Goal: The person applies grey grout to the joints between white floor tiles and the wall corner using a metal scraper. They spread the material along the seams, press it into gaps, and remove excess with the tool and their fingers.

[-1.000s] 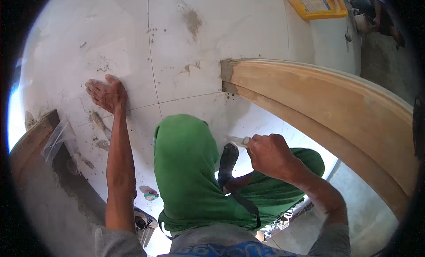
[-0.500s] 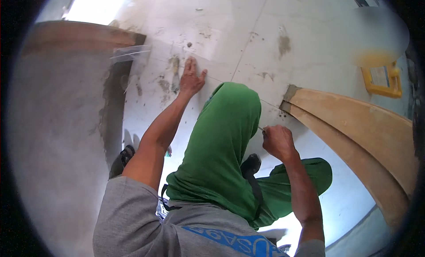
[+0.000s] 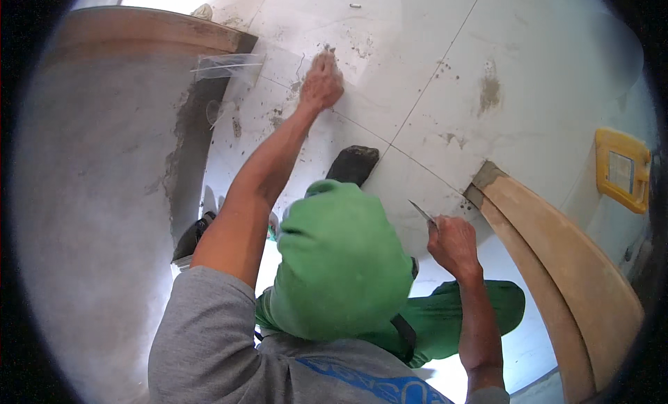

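My left hand [image 3: 321, 80] reaches forward onto the speckled tiled floor [image 3: 424, 119], its blurred fingers extended, with dried grit around them and clear plastic [image 3: 226, 64] to the left. My right hand [image 3: 451, 244] grips a narrow, flat-bladed tool [image 3: 421, 209], point angled up and left, beside my green-clad leg [image 3: 341, 258]. A dark sock or shoe [image 3: 351, 164] shows between my hands, just beyond the knee.
A curved wooden piece [image 3: 557, 265] runs along the right, with a yellow jug [image 3: 623, 167] beyond it. At the left, another curved wooden edge [image 3: 153, 25] borders a grey cement surface [image 3: 90, 216] with a rough dark side. Part of the upper right is blurred.
My left hand has moved forward along the floor. A dark foot has come into view ahead of my knee. The view has shifted; my right hand still grips the blade tool.
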Tool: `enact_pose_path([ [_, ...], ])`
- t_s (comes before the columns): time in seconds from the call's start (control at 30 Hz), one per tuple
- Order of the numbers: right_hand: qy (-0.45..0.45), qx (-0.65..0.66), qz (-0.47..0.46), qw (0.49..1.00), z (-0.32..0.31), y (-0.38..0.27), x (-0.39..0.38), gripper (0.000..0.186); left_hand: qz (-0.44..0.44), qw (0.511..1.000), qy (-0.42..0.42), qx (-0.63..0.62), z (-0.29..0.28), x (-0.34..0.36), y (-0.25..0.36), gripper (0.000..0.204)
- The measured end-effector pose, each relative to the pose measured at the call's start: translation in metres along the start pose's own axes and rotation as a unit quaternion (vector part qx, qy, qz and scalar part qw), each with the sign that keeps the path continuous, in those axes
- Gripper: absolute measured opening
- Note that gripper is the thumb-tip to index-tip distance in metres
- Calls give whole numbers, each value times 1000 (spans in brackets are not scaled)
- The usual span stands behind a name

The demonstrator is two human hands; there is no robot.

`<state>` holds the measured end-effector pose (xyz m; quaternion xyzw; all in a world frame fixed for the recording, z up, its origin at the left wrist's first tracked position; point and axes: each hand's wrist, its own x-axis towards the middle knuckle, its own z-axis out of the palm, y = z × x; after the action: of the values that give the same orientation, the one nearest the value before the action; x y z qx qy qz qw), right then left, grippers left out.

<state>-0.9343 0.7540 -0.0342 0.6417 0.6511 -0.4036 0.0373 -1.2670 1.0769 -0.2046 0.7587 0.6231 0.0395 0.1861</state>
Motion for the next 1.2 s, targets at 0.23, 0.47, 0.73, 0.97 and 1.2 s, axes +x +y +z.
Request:
enact_pose_path([
  [0.23, -21, 52, 109, 993, -11, -6, -7, 18, 57, 978, 129, 154, 26, 54, -27, 67],
  [0.47, 102, 165, 225, 955, -32, -33, -20, 18, -2, 991, 81, 108, 11, 42, -2, 61],
  [0.73, 120, 243, 239, 932, -82, -124, -113, 21, 12, 989, 87, 120, 11, 39, -5, 63],
  [0.97, 80, 380, 248, 888, -92, -58, -70, 28, 124, 982, 136, 45, 5, 62, -48, 52],
  [1.2, 217, 290, 188, 913, -11, -46, 70, 25, 107, 729, -572, -361, -45, 6, 122, 53],
])
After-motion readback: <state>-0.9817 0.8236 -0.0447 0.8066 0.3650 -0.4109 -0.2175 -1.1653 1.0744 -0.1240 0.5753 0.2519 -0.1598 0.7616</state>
